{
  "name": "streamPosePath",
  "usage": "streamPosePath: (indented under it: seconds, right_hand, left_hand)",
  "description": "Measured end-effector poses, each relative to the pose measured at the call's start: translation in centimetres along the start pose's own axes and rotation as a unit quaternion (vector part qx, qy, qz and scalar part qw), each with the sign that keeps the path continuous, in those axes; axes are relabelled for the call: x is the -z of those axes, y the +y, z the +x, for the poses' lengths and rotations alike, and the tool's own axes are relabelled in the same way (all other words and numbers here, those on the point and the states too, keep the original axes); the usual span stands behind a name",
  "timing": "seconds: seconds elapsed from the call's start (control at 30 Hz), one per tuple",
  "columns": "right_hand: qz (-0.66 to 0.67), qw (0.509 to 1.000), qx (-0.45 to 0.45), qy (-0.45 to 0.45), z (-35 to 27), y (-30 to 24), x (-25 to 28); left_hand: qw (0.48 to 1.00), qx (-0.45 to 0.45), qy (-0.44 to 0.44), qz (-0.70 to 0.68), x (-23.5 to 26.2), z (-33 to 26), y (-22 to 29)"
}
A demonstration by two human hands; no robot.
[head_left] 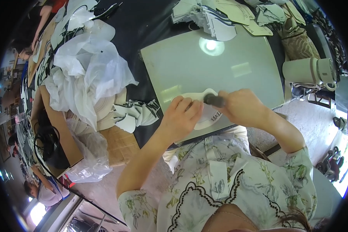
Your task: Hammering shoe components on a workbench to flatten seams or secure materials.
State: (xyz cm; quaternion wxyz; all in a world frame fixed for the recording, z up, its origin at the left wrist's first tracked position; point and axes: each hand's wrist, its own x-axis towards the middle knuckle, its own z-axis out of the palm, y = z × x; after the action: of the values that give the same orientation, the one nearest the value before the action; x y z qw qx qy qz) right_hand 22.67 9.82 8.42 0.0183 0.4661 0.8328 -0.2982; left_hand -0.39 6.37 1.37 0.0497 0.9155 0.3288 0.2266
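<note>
A white, rounded cut piece with dark print lies on a pale green glossy board, close to its near edge. My left hand is at the piece's left side, with its fingers bent and pressed together on it. In my right hand, fingers wrap round a dark, stubby cylindrical tool. The tool's end is over the upper part of the piece; whether it touches the surface, I cannot tell. My hands partly cover the piece.
Stacked white cut pieces and yellowish paper patterns lie beyond the board. A pale tumbler and a patterned bag are on the right. Leftward are crumpled clear plastic, dark-edged pieces and a cardboard box. Other people sit far left.
</note>
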Motion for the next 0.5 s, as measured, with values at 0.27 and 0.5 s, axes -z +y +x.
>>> streamPosePath:
  seconds: [0.27, 0.5]
  right_hand:
    - [-0.026, 0.999, -0.027, -0.04, -0.1, 0.2, 0.6]
    - [-0.056, 0.994, -0.002, -0.089, -0.3, 1.0, -0.6]
  left_hand:
    - [1.0, -0.005, 0.001, 0.022, -0.2, -0.2, 0.0]
    - [0.997, 0.044, 0.05, -0.034, -0.2, -0.6, -0.4]
